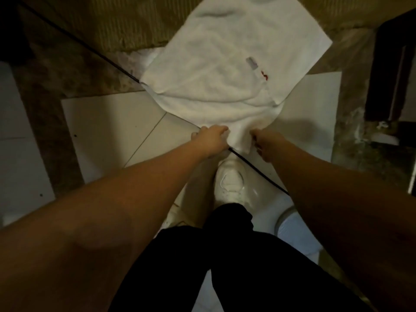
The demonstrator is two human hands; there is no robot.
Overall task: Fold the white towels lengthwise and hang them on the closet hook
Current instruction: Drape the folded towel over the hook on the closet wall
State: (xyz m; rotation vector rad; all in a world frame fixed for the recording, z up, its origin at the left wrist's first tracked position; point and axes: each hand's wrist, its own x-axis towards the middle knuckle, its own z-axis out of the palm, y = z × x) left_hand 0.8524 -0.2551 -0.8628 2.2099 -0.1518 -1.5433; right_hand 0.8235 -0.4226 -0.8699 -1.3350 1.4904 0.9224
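A white towel (227, 70) lies spread on the floor ahead of me, with a small grey label and a red mark near its right side. Its near end is bunched into a narrow neck. My left hand (211, 138) grips that bunched end from the left. My right hand (266, 143) grips it from the right, fingers curled into the cloth. Both arms reach straight down and forward. No closet hook is in view.
A thin black cable (90, 50) runs diagonally across the floor, under the towel and past my white shoe (231, 183). White floor tiles (105, 131) lie below, a brown woven mat (117, 23) at the back. Dark furniture (391, 70) stands at right.
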